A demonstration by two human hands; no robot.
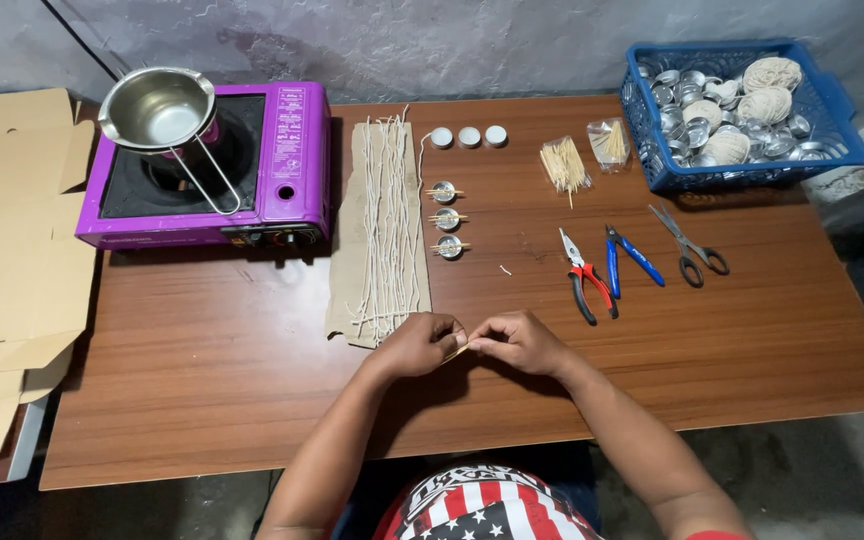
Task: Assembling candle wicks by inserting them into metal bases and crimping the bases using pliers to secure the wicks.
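Note:
My left hand (422, 343) and my right hand (517, 341) meet near the front middle of the wooden table (232, 400). Between their pinched fingertips I hold a small thin pale stick (459, 350), most of it hidden by the fingers. Just behind my left hand lies a strip of brown cardboard (347, 300) covered with several white waxed wicks (389, 220). Three small metal cups with sticks across their tops (447, 219) stand in a column right of the wicks. Three filled tealights (468, 136) stand in a row behind them.
A purple portable gas stove (287, 165) with a steel pot (157, 108) stands at the back left. Loose wooden sticks (564, 163), red-handled pliers (585, 277), blue-handled pliers (629, 256) and scissors (689, 247) lie right. A blue basket (837, 110) holds metal cups and string balls. Flattened cardboard (7, 250) lies left.

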